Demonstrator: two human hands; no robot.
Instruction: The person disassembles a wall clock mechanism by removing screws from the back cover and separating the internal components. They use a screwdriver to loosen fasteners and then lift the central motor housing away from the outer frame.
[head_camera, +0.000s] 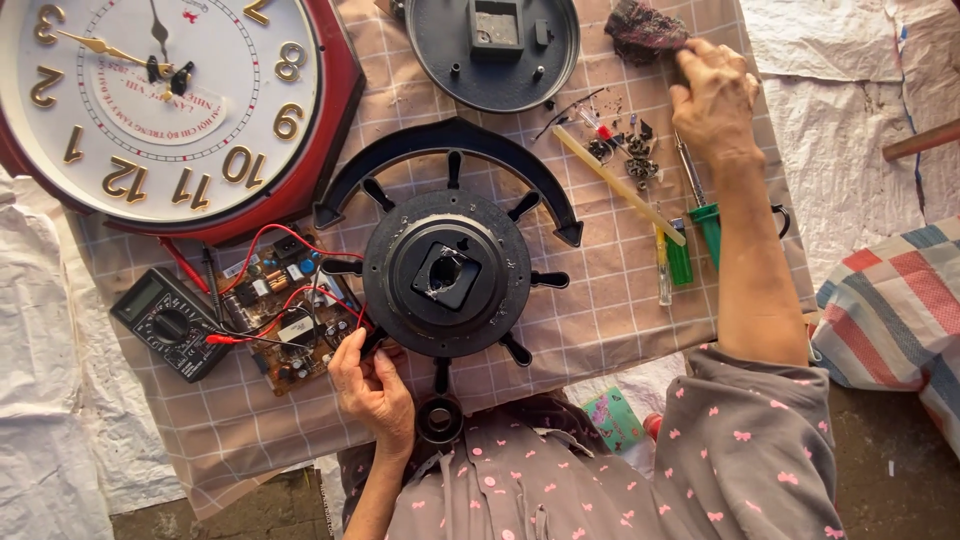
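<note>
A black ship-wheel-shaped clock case (447, 272) lies back-up on a checked beige cloth (600, 320), with a square hole in its hub. My left hand (375, 390) pinches one of its lower-left spokes, next to red wires running from a brown circuit board (290, 315). My right hand (715, 95) reaches to the far right of the cloth, fingers bent down at the edge of a dark rag (640, 28), beside a scatter of small parts (625, 148). What its fingers hold is hidden.
A big red-rimmed wall clock (170, 100) fills the top left. A multimeter (165, 322) with a red probe (235, 340) sits left. A round black back cover (495, 45), a wooden stick (620, 185), green-handled screwdrivers (705, 232), a small black ring (440, 418).
</note>
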